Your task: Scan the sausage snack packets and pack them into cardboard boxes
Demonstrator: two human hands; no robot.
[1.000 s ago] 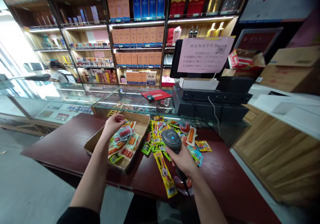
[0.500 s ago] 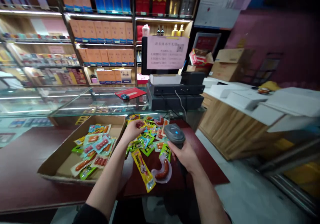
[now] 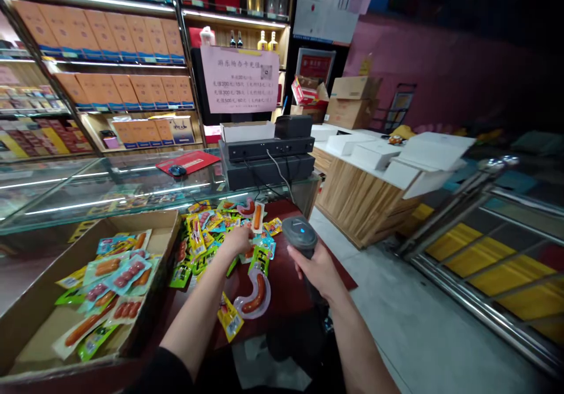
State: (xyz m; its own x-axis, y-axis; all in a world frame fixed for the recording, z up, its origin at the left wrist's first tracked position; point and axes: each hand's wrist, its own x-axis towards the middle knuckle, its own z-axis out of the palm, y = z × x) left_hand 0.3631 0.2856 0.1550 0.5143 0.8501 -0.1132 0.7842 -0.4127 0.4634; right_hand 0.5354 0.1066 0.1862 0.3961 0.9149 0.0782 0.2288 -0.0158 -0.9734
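Observation:
My right hand is wrapped around the handle of a dark grey barcode scanner with a small blue light on top. My left hand reaches into a heap of snack packets, its fingers curled. What those fingers pinch, if anything, is hidden. Nearer me lies a curved sausage in a clear pack, with a yellow packet beside it. A sausage packet lies beyond my left hand. To the left, a shallow cardboard box holds several packed sausages.
Behind the heap are a glass counter, a red mat with a mouse, and a black till below a pink sign. A wooden cabinet and a metal railing stand to the right.
The view has turned right, so the box and counter sit further left. My left hand has shifted from the far part of the heap to its right side. The scanner stays in my right hand.

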